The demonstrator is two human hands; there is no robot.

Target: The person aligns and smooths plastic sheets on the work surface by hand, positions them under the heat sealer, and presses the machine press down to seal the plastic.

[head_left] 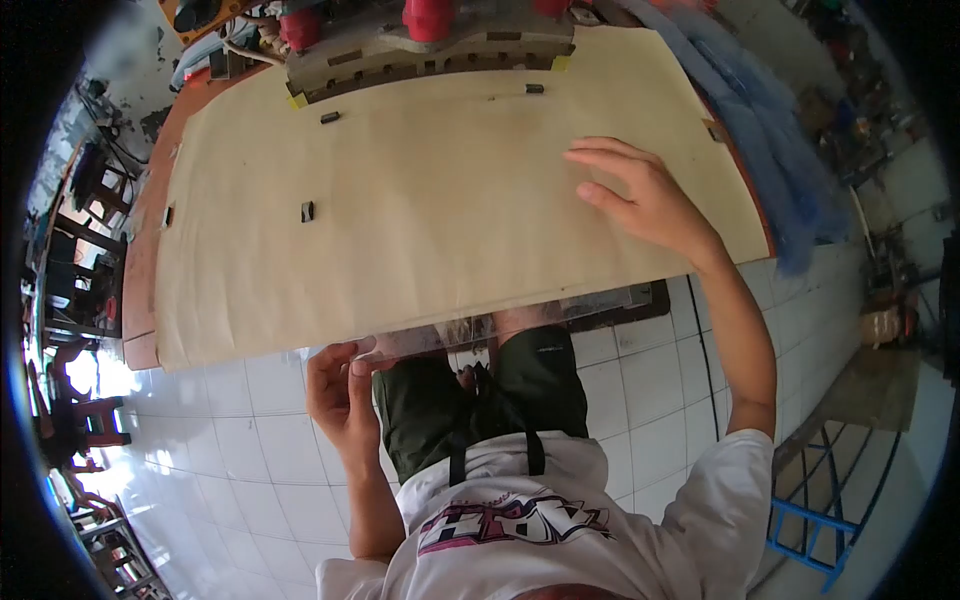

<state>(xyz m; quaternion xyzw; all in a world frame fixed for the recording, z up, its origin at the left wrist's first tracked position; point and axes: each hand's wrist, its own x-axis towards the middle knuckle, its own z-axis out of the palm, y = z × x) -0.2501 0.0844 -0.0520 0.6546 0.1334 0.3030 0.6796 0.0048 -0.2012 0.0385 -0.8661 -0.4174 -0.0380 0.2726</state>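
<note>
My left hand (342,395) is at the front edge of the table, left of my knees. Its thumb and fingers are closed on the left end of a clear plastic sheet (420,342), which stretches to the right under the table edge, in front of my legs. Over the right part of the tan paper cover (430,220), my right hand (640,195) hovers or rests with fingers stretched out and thumb apart, holding nothing. Whether it touches the paper I cannot tell. Small dark blocks lie on the paper, one (307,212) at the left and another (535,89) near the back.
A grey metal machine bar (430,68) with red parts (428,18) spans the back of the table. Bluish translucent material (775,150) hangs over the right edge. A blue metal frame (815,525) stands on the tiled floor at the right, and stools (100,420) at the left.
</note>
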